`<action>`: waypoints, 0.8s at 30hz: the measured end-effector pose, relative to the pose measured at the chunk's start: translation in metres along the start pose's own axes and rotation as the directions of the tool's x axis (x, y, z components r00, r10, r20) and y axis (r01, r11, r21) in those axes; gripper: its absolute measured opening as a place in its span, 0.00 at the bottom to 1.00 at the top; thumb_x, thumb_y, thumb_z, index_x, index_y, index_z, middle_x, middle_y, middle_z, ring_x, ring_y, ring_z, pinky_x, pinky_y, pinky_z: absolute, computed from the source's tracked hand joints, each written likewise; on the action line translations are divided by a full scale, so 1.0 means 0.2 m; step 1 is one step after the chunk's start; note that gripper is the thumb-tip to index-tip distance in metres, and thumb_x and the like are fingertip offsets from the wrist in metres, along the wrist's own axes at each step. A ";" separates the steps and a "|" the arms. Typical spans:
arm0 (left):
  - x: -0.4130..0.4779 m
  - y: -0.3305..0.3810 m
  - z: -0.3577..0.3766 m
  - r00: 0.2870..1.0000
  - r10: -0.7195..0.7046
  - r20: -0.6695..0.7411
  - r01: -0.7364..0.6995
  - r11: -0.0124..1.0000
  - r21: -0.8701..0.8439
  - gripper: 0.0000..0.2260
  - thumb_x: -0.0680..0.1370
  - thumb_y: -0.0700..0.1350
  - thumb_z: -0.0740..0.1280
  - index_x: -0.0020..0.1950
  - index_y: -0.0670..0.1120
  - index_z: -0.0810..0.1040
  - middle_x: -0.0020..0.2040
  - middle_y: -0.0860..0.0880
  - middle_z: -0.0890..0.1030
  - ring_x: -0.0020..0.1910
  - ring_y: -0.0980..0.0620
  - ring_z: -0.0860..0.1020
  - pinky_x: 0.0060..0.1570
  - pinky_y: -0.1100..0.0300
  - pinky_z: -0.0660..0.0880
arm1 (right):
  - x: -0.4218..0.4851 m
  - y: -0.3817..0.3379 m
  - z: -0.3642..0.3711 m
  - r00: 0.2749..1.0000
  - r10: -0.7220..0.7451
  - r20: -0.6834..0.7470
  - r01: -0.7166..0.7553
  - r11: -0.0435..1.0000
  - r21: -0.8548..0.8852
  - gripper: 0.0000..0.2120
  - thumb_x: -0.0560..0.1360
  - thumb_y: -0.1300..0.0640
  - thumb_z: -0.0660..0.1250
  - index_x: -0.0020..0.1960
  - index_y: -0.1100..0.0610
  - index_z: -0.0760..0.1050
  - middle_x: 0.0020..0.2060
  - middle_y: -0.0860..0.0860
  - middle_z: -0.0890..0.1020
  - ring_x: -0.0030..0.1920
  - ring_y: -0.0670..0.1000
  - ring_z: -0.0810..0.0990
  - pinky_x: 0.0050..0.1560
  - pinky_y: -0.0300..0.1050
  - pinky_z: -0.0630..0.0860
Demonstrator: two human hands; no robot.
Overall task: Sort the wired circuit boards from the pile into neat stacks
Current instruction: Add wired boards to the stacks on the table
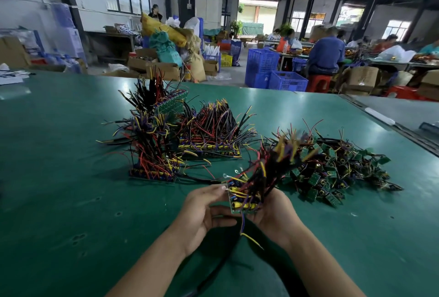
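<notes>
Your left hand [204, 208] and right hand [276, 213] both clasp a bundle of boards [242, 203], fingers curled round it, just beside the pile [339, 168]. Its wires [280, 154] run long, pointing up toward the pile.

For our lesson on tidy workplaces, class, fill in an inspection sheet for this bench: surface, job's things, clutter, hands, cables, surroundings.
Surface: green table mat, a few small dents, no spills seen.
Job's things: loose pile of boards on the right; left stack and middle stack with their wires pointing up.
Clutter: papers at the far left corner.
Hands: left hand and right hand both grip the held boards above the mat.
Cables: one loose wire dangles below the held boards.
Surroundings: blue crates, cardboard boxes, seated workers behind.
</notes>
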State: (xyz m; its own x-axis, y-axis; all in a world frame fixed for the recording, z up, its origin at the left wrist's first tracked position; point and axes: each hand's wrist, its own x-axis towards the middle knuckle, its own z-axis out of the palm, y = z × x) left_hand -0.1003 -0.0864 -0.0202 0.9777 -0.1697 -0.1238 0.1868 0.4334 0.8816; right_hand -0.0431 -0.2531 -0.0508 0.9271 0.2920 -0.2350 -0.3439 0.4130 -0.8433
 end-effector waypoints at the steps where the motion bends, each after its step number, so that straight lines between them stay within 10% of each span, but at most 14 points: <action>1: 0.00 -0.01 0.00 1.000 0.006 0.012 -0.006 1.000 0.008 0.15 0.70 0.46 0.66 0.52 0.38 0.79 0.41 0.43 0.83 0.33 0.47 0.81 0.31 0.55 0.80 | 0.00 0.00 0.00 1.000 -0.006 -0.012 0.006 1.000 0.004 0.19 0.78 0.57 0.56 0.61 0.67 0.76 0.57 0.64 0.81 0.55 0.63 0.81 0.60 0.63 0.76; 6: 0.00 -0.04 0.03 0.999 0.045 0.020 -0.046 0.997 0.054 0.13 0.70 0.47 0.68 0.49 0.39 0.81 0.42 0.44 0.82 0.35 0.49 0.80 0.33 0.55 0.80 | -0.04 -0.01 0.02 0.996 -0.092 0.014 0.090 0.993 0.079 0.13 0.68 0.54 0.63 0.46 0.61 0.80 0.41 0.57 0.85 0.37 0.54 0.84 0.32 0.45 0.79; 17: 0.03 -0.08 0.07 0.987 0.055 -0.151 -0.031 0.987 0.157 0.11 0.80 0.44 0.62 0.56 0.40 0.80 0.48 0.40 0.83 0.40 0.48 0.81 0.33 0.56 0.79 | -0.05 0.00 0.08 0.992 -0.121 -0.024 0.119 0.991 -0.066 0.18 0.78 0.62 0.58 0.41 0.58 0.86 0.45 0.59 0.86 0.40 0.55 0.86 0.34 0.46 0.80; 24: 0.03 -0.09 0.07 0.988 0.012 -0.151 0.011 0.988 0.153 0.13 0.81 0.46 0.61 0.48 0.39 0.80 0.29 0.43 0.77 0.21 0.49 0.73 0.22 0.61 0.71 | -0.07 0.00 0.10 0.999 -0.042 -0.030 0.038 0.990 -0.137 0.14 0.76 0.63 0.59 0.43 0.62 0.83 0.41 0.58 0.84 0.38 0.54 0.83 0.37 0.46 0.81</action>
State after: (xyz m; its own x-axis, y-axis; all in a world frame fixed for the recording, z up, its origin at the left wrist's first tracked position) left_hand -0.0983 -0.1080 -0.0296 0.9831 -0.0289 -0.1807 0.1812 0.2911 0.9394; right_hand -0.0581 -0.2396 -0.0377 0.9449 0.2482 -0.2135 -0.2848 0.3014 -0.9100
